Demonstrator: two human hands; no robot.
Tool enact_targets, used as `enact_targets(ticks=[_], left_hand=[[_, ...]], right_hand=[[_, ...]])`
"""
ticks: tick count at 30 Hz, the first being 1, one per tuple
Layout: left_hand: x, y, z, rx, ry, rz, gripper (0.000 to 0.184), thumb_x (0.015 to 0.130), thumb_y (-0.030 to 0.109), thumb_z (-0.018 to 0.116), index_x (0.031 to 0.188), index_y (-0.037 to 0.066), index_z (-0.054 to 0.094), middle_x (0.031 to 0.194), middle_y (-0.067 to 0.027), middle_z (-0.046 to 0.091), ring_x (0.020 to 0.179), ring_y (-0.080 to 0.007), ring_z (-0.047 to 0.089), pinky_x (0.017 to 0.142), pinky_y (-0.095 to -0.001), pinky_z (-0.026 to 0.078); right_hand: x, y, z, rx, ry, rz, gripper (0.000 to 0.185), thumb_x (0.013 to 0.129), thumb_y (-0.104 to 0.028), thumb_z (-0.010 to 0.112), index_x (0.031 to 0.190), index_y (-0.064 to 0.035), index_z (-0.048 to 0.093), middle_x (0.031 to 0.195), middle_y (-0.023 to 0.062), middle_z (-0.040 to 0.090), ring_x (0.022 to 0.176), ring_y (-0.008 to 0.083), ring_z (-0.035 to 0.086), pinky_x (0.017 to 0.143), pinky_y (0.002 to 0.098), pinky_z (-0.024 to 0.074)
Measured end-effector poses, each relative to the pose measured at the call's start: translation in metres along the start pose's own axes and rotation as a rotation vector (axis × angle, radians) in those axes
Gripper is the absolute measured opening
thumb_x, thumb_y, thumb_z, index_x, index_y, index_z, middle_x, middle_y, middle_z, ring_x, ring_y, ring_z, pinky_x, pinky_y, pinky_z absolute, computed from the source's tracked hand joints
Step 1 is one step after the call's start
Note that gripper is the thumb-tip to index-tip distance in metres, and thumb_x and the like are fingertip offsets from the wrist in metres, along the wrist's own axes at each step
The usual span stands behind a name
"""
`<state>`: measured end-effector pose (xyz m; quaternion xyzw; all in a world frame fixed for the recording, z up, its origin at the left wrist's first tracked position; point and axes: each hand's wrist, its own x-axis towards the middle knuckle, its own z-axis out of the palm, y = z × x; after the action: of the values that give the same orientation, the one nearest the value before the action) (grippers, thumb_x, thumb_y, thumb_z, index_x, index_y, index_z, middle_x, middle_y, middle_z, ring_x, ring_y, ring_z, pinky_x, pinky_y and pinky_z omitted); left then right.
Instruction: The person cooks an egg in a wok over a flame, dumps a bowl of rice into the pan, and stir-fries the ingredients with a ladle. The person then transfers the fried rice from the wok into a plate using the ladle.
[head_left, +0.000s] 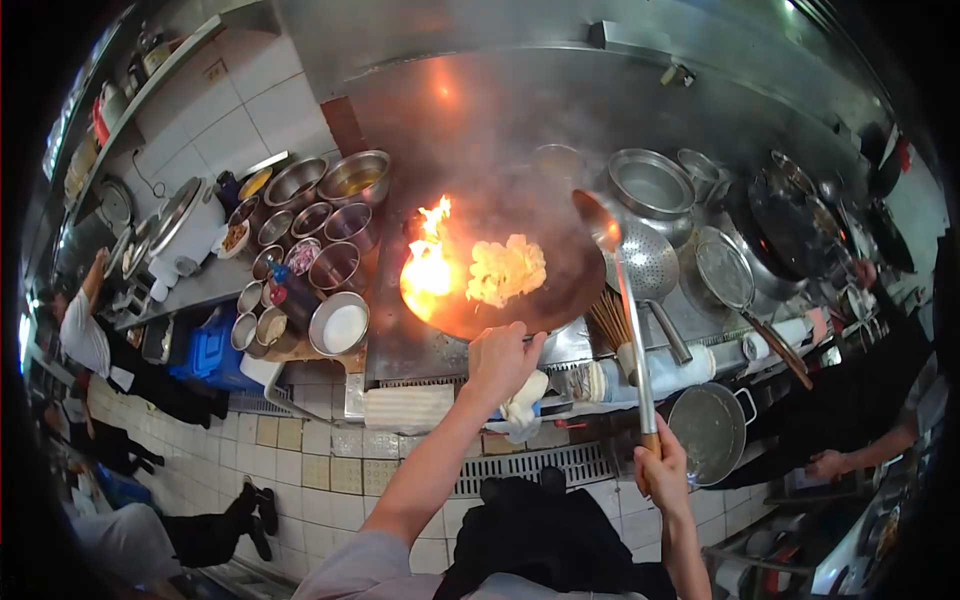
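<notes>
My left hand is closed at the near edge of a dark wok, its fingers wrapped at the rim or handle. A lump of pale yellow food lies in the wok or hangs just above it; I cannot tell which. Tall flames rise at the wok's left side. In my right hand is the wooden grip of a long metal ladle. It slants up, its bowl raised beside the wok's right edge, apart from the food.
Metal pots of ingredients crowd the left counter, with a bowl of white contents nearest. On the right are a perforated strainer, a mesh skimmer, a basin and a large pot. Other people stand at both sides.
</notes>
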<state>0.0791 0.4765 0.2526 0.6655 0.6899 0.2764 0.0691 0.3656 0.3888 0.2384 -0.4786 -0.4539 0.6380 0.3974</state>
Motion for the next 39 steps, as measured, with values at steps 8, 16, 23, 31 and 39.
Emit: enact_targets(ticks=[8, 16, 23, 31, 39], left_hand=[[0.004, 0.05, -0.059, -0.042, 0.091, -0.123, 0.035, 0.083, 0.036, 0.061, 0.073, 0.002, 0.061, 0.064, -0.0118, 0.064, 0.063, -0.0315, 0.064, 0.059, -0.0434, 0.048], [-0.036, -0.014, 0.044, 0.042, 0.081, -0.125, 0.034, 0.079, 0.033, 0.065, 0.065, 0.003, 0.059, 0.067, -0.017, 0.063, 0.066, -0.0342, 0.063, 0.059, -0.0445, 0.047], [-0.004, 0.019, 0.011, -0.084, 0.082, -0.274, 0.035, 0.078, 0.035, 0.067, 0.064, 0.004, 0.06, 0.067, -0.0175, 0.064, 0.066, -0.0325, 0.064, 0.059, -0.0435, 0.049], [-0.03, 0.005, 0.052, 0.123, 0.166, -0.102, 0.036, 0.075, 0.035, 0.068, 0.058, 0.005, 0.057, 0.058, -0.0153, 0.058, 0.058, -0.0327, 0.059, 0.054, -0.0435, 0.047], [0.023, -0.036, 0.074, 0.088, 0.23, -0.183, 0.035, 0.076, 0.032, 0.068, 0.058, 0.006, 0.052, 0.056, -0.0127, 0.053, 0.061, -0.0332, 0.056, 0.06, -0.045, 0.046]], right_hand=[[0.013, 0.027, -0.051, 0.038, 0.127, -0.044, 0.07, 0.081, 0.003, 0.049, 0.145, -0.003, 0.021, 0.054, -0.0006, 0.045, 0.034, 0.0078, 0.039, 0.031, 0.0223, 0.0333], [0.029, 0.052, -0.07, 0.059, 0.135, 0.005, 0.066, 0.082, 0.005, 0.049, 0.144, -0.0026, 0.026, 0.058, -0.0003, 0.047, 0.035, 0.0068, 0.04, 0.031, 0.022, 0.033], [0.039, 0.049, -0.079, 0.054, 0.138, 0.026, 0.066, 0.081, 0.003, 0.049, 0.143, -0.0021, 0.027, 0.056, 0.0001, 0.046, 0.034, 0.0073, 0.039, 0.03, 0.0218, 0.032], [0.054, 0.016, -0.073, 0.057, 0.093, -0.019, 0.068, 0.083, 0.004, 0.051, 0.145, -0.0032, 0.023, 0.061, 0.0008, 0.047, 0.036, 0.007, 0.04, 0.03, 0.022, 0.0325], [0.106, -0.027, -0.051, 0.079, -0.171, 0.044, 0.067, 0.083, 0.005, 0.05, 0.144, -0.0021, 0.025, 0.058, 0.0008, 0.047, 0.036, 0.0077, 0.04, 0.031, 0.0221, 0.0316]])
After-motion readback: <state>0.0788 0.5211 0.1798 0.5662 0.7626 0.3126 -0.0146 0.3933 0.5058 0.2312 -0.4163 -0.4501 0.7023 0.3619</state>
